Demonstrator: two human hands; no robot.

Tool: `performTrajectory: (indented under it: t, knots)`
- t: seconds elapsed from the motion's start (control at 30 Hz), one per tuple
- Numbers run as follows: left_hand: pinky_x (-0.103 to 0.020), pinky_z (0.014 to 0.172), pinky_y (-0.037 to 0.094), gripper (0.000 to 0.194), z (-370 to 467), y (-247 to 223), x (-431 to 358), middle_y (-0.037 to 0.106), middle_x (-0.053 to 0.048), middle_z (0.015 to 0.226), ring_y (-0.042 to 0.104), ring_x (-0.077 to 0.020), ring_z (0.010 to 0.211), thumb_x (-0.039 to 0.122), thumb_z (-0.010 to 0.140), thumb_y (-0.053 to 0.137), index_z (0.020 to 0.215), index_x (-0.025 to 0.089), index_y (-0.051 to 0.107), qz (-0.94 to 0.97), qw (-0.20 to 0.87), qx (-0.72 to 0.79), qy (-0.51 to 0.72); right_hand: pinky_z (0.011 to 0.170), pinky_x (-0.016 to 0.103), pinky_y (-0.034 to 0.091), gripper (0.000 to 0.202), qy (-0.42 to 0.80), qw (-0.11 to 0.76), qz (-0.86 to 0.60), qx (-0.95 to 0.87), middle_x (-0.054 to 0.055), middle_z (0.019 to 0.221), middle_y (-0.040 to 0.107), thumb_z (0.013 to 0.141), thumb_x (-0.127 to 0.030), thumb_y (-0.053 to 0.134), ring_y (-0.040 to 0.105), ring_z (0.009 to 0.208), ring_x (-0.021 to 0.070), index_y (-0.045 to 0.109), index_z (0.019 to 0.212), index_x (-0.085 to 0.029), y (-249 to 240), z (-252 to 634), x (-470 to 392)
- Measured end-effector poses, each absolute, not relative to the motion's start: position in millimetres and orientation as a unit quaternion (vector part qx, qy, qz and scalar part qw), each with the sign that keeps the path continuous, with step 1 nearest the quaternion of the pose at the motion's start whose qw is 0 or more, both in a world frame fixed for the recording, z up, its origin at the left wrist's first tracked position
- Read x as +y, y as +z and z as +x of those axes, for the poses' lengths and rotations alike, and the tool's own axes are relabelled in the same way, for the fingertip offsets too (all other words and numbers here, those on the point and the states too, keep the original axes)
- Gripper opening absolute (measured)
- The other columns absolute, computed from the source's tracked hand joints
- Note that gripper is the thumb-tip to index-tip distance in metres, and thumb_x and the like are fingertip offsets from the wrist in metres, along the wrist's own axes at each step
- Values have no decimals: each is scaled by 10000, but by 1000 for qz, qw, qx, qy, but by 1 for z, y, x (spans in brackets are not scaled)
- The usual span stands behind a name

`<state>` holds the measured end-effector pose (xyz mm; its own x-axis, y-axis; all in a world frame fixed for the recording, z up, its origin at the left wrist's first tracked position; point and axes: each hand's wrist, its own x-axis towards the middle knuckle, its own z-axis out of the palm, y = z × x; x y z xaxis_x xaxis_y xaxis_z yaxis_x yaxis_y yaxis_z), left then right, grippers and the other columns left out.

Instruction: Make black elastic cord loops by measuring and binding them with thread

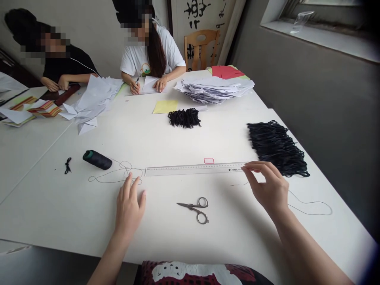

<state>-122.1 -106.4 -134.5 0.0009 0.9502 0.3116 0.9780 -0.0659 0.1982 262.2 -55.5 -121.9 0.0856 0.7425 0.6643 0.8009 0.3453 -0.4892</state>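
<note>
My left hand (129, 204) rests on the table with fingers apart, its fingertips touching loose loops of dark thread (115, 182) near the left end of a clear ruler (190, 169). At the ruler's right end, thumb and forefinger of my right hand (265, 184) are pinched together on the thread, although the pinch itself is hard to see. Thread trails out on both sides of that hand. A black thread spool (97, 159) lies on its side at the left. Small metal scissors (196, 208) lie partly spread between my hands, below the ruler.
A big bundle of black cords (276, 148) lies right, a smaller one (184, 118) farther back. Paper stacks (213, 89) and loose sheets (95, 97) cover the far side, where two people sit working. A small black knotted cord (68, 165) lies left of the spool.
</note>
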Motion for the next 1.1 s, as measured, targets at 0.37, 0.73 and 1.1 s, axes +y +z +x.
performTrajectory:
  t: [0.37,0.73,1.1]
  knots:
    - [-672,1133,169,518,-126,-145,-103,182,-170,1624,154,-376,1490,352,969,458,1469,216,449,-701,-21,-702,-123,674,401,548,134,-61,500,-613,-608,48,867,691,903,-332,583,652,743,221,643,812,-255,-131,268,-44]
    - [-721,1108,92,453,-121,-142,-85,217,-166,1614,162,-372,1489,294,990,386,1417,230,522,-712,-6,-691,-123,702,378,539,160,-72,526,-662,-528,59,810,682,876,-341,640,638,775,220,657,781,-212,-139,281,-38]
    - [-691,1134,71,472,-118,-140,-69,241,-189,1599,163,-380,1487,317,966,431,1411,189,522,-713,5,-682,-161,735,371,549,193,-41,513,-675,-529,62,822,677,894,-373,590,645,787,211,642,799,-214,-139,308,-39]
